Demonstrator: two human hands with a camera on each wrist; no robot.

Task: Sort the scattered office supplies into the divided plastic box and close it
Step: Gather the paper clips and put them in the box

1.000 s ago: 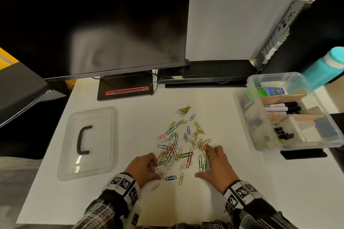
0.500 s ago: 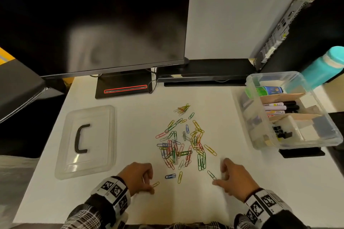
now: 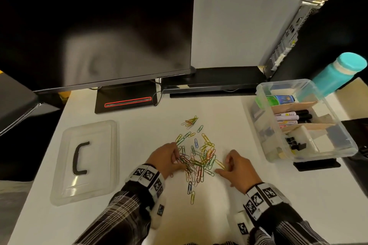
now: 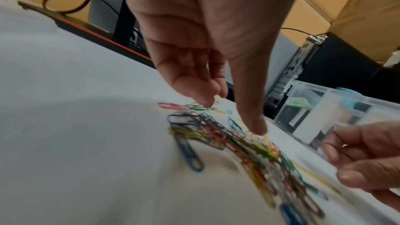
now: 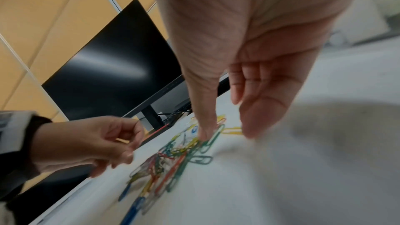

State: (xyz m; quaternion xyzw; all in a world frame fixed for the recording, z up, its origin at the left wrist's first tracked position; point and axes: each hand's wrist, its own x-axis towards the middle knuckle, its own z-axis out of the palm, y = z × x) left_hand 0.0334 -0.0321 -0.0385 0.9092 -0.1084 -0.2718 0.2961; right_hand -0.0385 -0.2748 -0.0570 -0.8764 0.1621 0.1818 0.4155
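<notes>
Several coloured paper clips [image 3: 197, 158] lie bunched in a pile on the white desk [image 3: 139, 129], blurred in the wrist views [image 4: 216, 134] [image 5: 173, 156]. My left hand [image 3: 177, 160] touches the pile's left side, thumb and fingers pointing down and apart [image 4: 229, 115], pinching nothing. Opposite it, my right hand [image 3: 223, 167] has its thumb pressed on the clips and its fingers spread [image 5: 226, 133]. The clear divided box [image 3: 258, 125] stands open at the right, holding markers, binder clips and other supplies. Its clear lid [image 3: 95, 135] with a black handle lies flat at the left.
A small separate cluster of clips [image 3: 190, 121] lies farther back. A dark monitor [image 3: 95, 26] and its stand [image 3: 125, 99] fill the back. A computer tower [image 3: 328, 26] and a teal bottle [image 3: 338, 73] stand behind the box.
Both hands had drawn back toward the front edge and have now moved in on the pile from either side. The clips are bunched tighter than before.
</notes>
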